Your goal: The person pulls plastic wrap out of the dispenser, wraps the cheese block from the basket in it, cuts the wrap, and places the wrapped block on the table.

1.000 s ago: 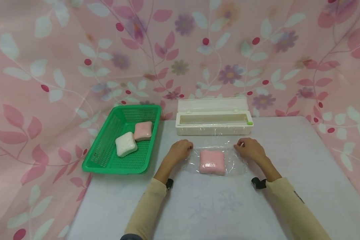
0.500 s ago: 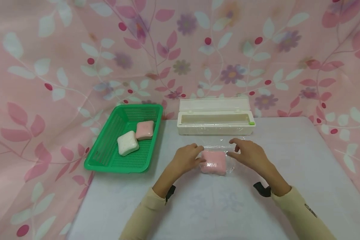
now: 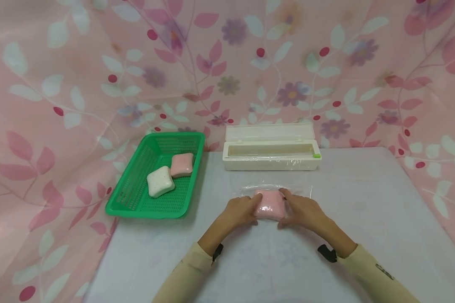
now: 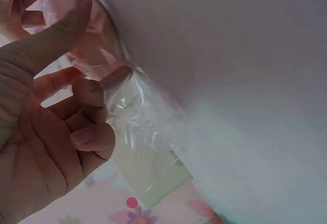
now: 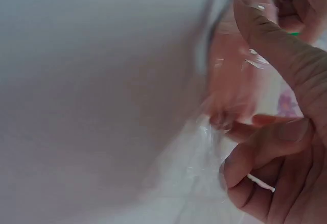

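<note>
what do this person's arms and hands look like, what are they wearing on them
The left hand and right hand are ungloved. The left sleeve and right sleeve are long and beige; the right has a small dark marking, unreadable here. A black piece shows at the left wrist and another at the right.

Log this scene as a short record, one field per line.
Left-hand grip: holds pink rounded-square bar, left side
Right-hand grip: holds same bar, right side
Wrap: clear plastic film touching held bar; full enclosure unclear
Container: green perforated plastic basket, left of held bar
Contents: white rounded-square bar, second pink bar, side by side
Far side: long white rectangular box, lid raised
</note>
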A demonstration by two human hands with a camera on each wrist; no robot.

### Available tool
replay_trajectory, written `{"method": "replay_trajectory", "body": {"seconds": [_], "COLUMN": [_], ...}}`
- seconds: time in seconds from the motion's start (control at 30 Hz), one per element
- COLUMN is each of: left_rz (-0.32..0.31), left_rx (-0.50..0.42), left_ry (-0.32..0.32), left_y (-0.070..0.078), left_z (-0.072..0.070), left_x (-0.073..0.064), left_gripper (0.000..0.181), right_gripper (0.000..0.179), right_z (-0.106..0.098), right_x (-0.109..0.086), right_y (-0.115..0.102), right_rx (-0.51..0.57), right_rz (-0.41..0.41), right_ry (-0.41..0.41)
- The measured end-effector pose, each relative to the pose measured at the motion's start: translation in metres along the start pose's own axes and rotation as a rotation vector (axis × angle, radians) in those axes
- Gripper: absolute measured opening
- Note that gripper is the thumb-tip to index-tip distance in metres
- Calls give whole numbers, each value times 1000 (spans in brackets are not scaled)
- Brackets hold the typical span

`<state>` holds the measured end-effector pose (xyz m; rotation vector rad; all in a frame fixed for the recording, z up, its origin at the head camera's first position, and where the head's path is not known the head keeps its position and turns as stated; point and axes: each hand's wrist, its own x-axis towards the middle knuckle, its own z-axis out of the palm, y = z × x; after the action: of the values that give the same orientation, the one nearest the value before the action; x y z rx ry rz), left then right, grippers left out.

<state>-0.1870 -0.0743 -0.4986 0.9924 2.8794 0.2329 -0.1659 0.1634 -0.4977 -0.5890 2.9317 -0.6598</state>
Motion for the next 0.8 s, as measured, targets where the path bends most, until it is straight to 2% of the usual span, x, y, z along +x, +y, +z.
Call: {"method": "replay_trajectory", "body": {"seconds": [0.13,0.23,0.33,0.43,0.5,0.57,0.73,0.8], "left_rz": [31,52,33,-7,-34,-64,-164,-201], "left_rx": [-56,-178,-334,-422,-433,-403,-335,-335], "left_ry": [13,10,8,53,92,119,152,173], "left_y": [-8,-17,-26,-33,-36,-36,-36,-37], "left_z": [3,-1,-8,-16,-19,-21,-25,-25], "left_x": [2,6,13,24,33,42,64,72], "left_gripper": [49,48,48,42,37,33,31,31], "right_gripper": [88,79,69,58,53,49,43,45], "right_z": [6,4,-3,-13,-18,-20,-22,-22], "right_x": [2,2,6,16,25,35,59,66], "right_y": [5,12,21,27,29,29,33,36], "right_rx": [21,82,212,345,411,447,466,474], "right_rz": [-29,-49,-66,-49,-15,28,138,168], "right_ry": [0,29,30,17,18,23,46,54]}}
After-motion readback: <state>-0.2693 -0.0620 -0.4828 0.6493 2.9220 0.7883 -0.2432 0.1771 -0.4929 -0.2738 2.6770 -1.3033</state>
